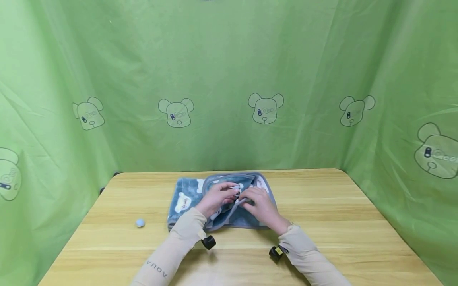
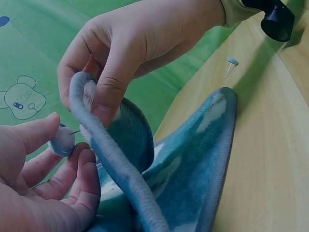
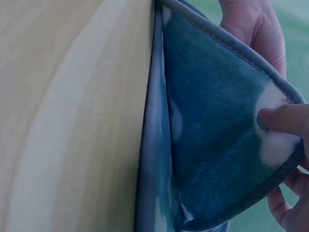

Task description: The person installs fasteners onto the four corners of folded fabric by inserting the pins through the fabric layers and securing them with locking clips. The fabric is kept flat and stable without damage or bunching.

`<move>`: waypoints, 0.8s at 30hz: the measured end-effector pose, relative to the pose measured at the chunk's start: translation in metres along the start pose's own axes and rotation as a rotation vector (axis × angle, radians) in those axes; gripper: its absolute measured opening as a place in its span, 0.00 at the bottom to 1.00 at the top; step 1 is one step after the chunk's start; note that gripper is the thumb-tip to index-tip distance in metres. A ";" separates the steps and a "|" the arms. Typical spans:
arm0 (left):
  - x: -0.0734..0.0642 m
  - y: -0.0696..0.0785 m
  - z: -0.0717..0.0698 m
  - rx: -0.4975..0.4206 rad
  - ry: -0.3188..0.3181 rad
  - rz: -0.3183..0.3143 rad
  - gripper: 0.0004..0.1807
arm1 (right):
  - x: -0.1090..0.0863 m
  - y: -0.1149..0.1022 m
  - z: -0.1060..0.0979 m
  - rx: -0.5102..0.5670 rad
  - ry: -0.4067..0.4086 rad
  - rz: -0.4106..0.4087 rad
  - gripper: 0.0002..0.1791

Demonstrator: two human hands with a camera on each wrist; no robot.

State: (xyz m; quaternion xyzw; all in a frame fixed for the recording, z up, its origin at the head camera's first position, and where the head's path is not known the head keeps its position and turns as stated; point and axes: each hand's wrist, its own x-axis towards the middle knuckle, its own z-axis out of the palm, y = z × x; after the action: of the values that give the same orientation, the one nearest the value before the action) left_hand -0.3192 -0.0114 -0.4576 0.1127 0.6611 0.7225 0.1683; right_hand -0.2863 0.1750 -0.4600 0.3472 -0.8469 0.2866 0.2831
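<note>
The wooden table (image 1: 322, 210) carries my blue blanket (image 1: 191, 183), its left part lying flat, one corner raised, seemingly so both sides can be reached. My right hand (image 1: 262, 204) pinches that corner, which probably steadies it. My left hand (image 1: 216, 198) pinches a round-capped pin (image 2: 62, 142) by its cap, pointed toward the corner, presumably sparing my skin; whether it has pierced, I cannot tell. Another pin (image 1: 140, 223) rests left of the blanket, apart.

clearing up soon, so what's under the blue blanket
The blue blanket lies on the wooden table, whose bare surface shows around it. Anything else directly between the two is covered and cannot be seen.
</note>
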 end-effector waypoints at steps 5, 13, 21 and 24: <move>0.000 -0.001 0.000 -0.008 -0.011 -0.003 0.21 | 0.000 -0.001 -0.001 -0.008 -0.006 0.016 0.09; -0.001 -0.001 0.001 -0.006 -0.023 -0.010 0.21 | 0.000 -0.001 0.000 -0.009 -0.005 0.043 0.09; -0.001 -0.003 0.001 -0.004 -0.024 -0.019 0.20 | -0.001 -0.001 0.000 -0.016 0.031 0.032 0.12; -0.001 -0.003 0.001 0.001 -0.027 -0.012 0.20 | 0.000 -0.001 0.000 -0.019 0.041 0.024 0.12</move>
State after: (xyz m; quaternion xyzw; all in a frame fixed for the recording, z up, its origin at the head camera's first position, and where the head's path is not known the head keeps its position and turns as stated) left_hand -0.3178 -0.0106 -0.4608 0.1186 0.6597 0.7195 0.1817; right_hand -0.2855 0.1746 -0.4600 0.3286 -0.8476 0.2890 0.3001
